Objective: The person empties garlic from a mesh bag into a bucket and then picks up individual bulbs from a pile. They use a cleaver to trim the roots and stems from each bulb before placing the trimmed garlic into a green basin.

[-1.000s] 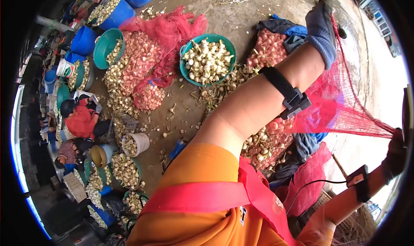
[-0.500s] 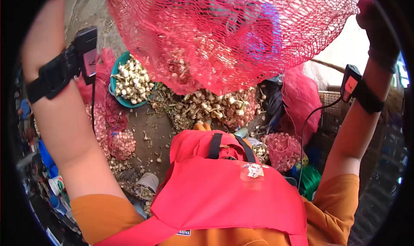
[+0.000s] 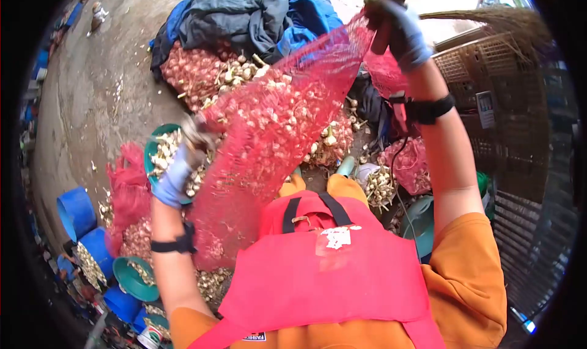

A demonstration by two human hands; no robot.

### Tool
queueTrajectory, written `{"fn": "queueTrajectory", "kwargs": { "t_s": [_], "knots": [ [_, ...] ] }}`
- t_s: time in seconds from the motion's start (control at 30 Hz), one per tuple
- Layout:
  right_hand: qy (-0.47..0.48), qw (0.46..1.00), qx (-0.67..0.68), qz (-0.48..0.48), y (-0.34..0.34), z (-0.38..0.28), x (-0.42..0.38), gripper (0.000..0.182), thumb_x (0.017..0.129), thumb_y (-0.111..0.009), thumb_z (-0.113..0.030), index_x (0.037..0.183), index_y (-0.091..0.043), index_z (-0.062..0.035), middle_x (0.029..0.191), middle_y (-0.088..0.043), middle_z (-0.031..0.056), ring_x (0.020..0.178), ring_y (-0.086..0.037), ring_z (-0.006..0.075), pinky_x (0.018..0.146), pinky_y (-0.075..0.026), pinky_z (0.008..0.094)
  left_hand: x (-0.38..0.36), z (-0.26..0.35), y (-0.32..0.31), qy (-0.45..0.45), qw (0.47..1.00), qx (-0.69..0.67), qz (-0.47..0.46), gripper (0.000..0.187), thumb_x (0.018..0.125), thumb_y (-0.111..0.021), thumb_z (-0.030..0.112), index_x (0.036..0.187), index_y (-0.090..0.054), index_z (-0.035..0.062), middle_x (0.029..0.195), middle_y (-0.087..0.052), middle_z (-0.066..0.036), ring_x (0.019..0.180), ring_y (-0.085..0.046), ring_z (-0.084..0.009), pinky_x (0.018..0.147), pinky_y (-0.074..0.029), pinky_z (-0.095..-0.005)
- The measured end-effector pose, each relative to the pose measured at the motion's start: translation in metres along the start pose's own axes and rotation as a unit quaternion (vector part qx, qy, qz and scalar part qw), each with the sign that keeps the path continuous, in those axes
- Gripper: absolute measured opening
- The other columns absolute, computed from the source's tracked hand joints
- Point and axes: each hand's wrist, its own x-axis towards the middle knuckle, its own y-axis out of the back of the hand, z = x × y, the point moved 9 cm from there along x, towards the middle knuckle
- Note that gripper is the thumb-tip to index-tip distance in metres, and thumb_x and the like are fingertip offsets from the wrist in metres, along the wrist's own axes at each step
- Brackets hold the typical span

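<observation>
A red mesh bag (image 3: 244, 159) is stretched slantwise between my two gloved hands, its lower part hanging in front of me. My right hand (image 3: 397, 34), raised at the upper right, is closed on the bag's gathered corner; a dark flat piece shows beside those fingers. At the bag's left edge, my left hand (image 3: 186, 159) is blurred by motion and closed on the netting. Garlic bulbs (image 3: 330, 138) lie in a heap on the ground below and show through the mesh. Partly behind my left hand stands a green basin (image 3: 153, 144) of garlic.
Dark and blue cloths (image 3: 238, 13) cover a filled red net sack (image 3: 189, 74) ahead. Blue tubs (image 3: 76, 213) and a green bowl (image 3: 134, 279) stand at left. Plastic crates (image 3: 483, 65) and a straw broom (image 3: 501, 19) are at right. Another green basin (image 3: 420, 217) sits by my right side.
Both hands have come down from overhead, and my left hand has entered view. The mesh bag has dropped and now slants from upper right to lower left. The view has shifted, revealing the cloth-covered sack.
</observation>
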Motion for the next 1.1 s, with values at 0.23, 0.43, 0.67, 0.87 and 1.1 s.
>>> {"fn": "queueTrajectory", "kwargs": {
  "t_s": [0.23,0.43,0.67,0.87,1.1],
  "knots": [
    [-0.264,0.955,-0.129,0.026,0.076,0.245,-0.089,0.025,0.078,-0.071,-0.024,0.091,-0.064,-0.0044,0.07,-0.062,0.0028,0.062,-0.057,0.0119,0.058,-0.046,0.0283,-0.101,-0.184,-0.163,0.382,0.905,0.055,-0.177,0.068,0.076,-0.076,0.018,0.133,-0.045,-0.0031,0.116,-0.059,-0.007,0.08,-0.06,-0.0118,0.072,-0.049,-0.0254],
    [-0.461,0.794,-0.371,-0.14,0.067,0.462,-0.161,0.044,0.072,-0.069,-0.033,0.104,-0.062,-0.0035,0.091,-0.065,0.0167,0.083,-0.062,0.0293,0.077,-0.049,0.0371,-0.01,-0.156,-0.042,0.129,0.89,-0.366,0.237,0.054,0.091,-0.052,0.034,0.134,-0.045,0.0007,0.131,-0.052,-0.014,0.117,-0.052,-0.028,0.102,-0.04,-0.043],
    [-0.37,0.867,-0.329,-0.056,0.001,0.523,-0.124,0.078,0.071,-0.065,-0.051,0.135,-0.044,-0.0105,0.14,-0.041,0.0216,0.127,-0.043,0.0347,0.107,-0.034,0.0403,0.076,-0.193,-0.064,0.148,0.874,-0.391,0.246,0.053,0.093,-0.049,0.039,0.134,-0.044,0.0057,0.132,-0.051,-0.012,0.119,-0.049,-0.0293,0.105,-0.036,-0.0458],
    [-0.301,0.934,-0.194,-0.012,0.017,0.49,-0.193,0.079,0.068,-0.078,-0.031,0.135,-0.044,-0.0057,0.134,-0.044,0.0176,0.126,-0.042,0.0294,0.105,-0.035,0.0354,0.178,-0.158,-0.107,0.144,0.849,-0.479,0.169,0.055,0.092,-0.051,0.043,0.132,-0.047,0.0067,0.131,-0.053,-0.013,0.12,-0.049,-0.0328,0.105,-0.036,-0.0495],
    [-0.202,0.962,-0.157,-0.096,-0.077,0.358,-0.275,0.095,0.064,-0.082,-0.034,0.141,-0.035,-0.0069,0.141,-0.038,0.0211,0.13,-0.038,0.0308,0.108,-0.032,0.0382,0.269,-0.138,-0.211,0.118,0.795,-0.589,-0.088,0.06,0.089,-0.05,0.05,0.129,-0.05,0.0052,0.13,-0.053,-0.015,0.118,-0.05,-0.0351,0.105,-0.036,-0.0509]
  ]
}}
